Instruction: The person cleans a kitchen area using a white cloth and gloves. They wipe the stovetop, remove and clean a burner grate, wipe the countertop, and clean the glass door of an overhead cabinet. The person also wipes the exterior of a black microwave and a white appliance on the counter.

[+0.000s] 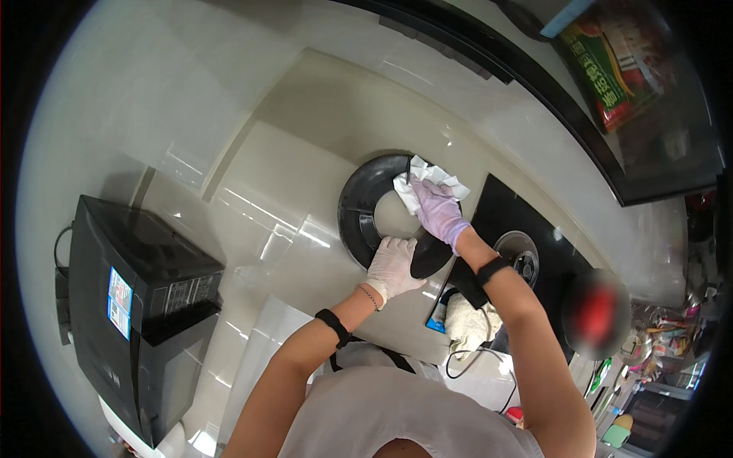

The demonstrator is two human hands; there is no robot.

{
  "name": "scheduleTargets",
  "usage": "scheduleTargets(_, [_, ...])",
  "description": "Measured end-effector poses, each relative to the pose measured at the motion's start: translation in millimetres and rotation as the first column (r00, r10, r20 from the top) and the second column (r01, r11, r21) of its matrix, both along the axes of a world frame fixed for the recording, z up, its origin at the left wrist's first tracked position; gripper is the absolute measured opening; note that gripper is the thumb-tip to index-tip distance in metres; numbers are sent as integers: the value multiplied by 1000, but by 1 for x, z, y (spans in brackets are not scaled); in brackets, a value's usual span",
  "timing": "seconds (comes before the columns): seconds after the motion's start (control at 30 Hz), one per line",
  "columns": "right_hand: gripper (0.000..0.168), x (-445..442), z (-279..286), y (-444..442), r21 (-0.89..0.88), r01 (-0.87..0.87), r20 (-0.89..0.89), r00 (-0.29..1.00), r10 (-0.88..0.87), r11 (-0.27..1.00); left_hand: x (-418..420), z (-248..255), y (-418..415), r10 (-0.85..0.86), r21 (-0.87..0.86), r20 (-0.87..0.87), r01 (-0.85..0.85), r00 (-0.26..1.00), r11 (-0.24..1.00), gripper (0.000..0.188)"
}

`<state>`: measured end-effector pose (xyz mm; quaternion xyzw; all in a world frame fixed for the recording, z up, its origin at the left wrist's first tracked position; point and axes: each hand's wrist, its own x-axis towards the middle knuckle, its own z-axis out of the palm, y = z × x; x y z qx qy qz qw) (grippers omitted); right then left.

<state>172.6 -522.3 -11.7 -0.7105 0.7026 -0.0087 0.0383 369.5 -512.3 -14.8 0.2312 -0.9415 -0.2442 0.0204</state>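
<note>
A round black ring-shaped dish [356, 226] with a pale round centre lies on the glossy light countertop [269, 183]. My left hand [392, 268], in a white disposable glove, grips its near side, with the fingertips at the inner edge and the thumb spread over the black surface. My right hand [438, 210] wears a pale purple glove and presses a crumpled white paper wipe [426, 172] onto the far right part of the dish. The wipe hangs past the outer rim. A thin dark strip [408, 166] stands beside the wipe.
Right of the dish lies a black gas cooktop [492, 212] with a round burner [524, 263]. A cream cloth [469, 323] sits at its near edge, by a dark cable [481, 360]. A large black appliance [143, 297] stands left. A black-framed cabinet or shelf [601, 160] spans the upper right.
</note>
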Motion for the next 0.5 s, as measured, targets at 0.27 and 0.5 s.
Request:
scheduleTargets(0.27, [67, -6, 19, 0, -36, -95, 113, 989, 99, 995, 2, -5, 6, 28, -27, -91, -30, 996, 999, 88])
scheduleTargets(0.5, [62, -4, 43, 60, 194, 79, -140, 989, -52, 978, 2, -3, 0, 35, 40, -85, -32, 996, 999, 87])
